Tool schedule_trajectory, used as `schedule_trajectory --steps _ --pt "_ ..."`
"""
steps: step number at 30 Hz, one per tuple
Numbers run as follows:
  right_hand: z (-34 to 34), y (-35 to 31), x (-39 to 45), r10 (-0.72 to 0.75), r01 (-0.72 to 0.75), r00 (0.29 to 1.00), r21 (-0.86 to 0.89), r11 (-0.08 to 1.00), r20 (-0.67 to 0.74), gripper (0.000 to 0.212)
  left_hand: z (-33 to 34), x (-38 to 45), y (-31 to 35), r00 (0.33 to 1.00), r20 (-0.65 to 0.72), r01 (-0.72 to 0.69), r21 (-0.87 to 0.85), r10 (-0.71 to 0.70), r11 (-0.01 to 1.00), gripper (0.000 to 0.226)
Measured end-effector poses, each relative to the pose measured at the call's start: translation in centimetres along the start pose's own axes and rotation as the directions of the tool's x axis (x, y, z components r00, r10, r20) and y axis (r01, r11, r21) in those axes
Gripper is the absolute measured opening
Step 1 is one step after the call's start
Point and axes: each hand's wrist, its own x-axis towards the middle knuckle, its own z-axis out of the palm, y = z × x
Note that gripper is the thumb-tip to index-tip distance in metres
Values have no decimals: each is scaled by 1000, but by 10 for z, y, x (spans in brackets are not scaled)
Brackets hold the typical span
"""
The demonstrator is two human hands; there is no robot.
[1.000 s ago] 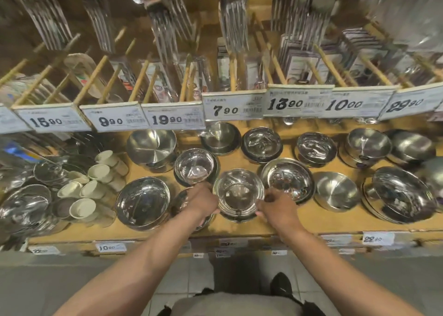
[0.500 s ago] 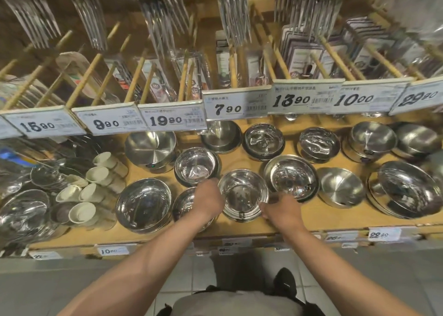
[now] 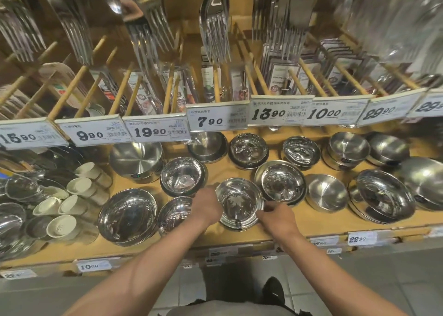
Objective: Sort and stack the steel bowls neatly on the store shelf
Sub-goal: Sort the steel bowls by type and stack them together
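Head view: wooden store shelf (image 3: 239,235) crowded with steel bowls; left hand (image 3: 208,206) and right hand (image 3: 275,216) grip small bowl stack (image 3: 238,204); grey tile floor (image 3: 383,279) below.

Both forearms outstretched, left hand (image 3: 208,205) and right hand (image 3: 275,216) curled in facing grips.

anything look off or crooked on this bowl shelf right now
Yes. The large bowl stack toward the right sits askew, its top bowl tilted and slid off centre. Beside the held bowl stack, gripped by the left hand and right hand, everything else looks upright.
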Motion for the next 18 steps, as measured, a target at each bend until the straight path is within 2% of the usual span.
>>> schedule_trajectory --steps 4,7,12,15,18 --pt "1 6 -1 -23 23 1000 32 999 1 4 4 -6 6 1000 2 18 26 -18 999 64" --pt "2 9 -4 -22 21 1000 79 997 15 14 6 -10 8 999 -9 45 -28 -46 999 67" --pt "2 17 -4 -12 5 999 149 989 49 18 10 -15 8 998 -24 57 -77 -60 995 66" --pt "-1 20 -1 -1 -25 994 223 975 112 26 12 -21 9 997 -31 70 -89 -73 994 70" --pt "-10 23 1 40 -117 975 350 930 219 26 13 -25 11 996 -16 79 -129 -82 988 79"
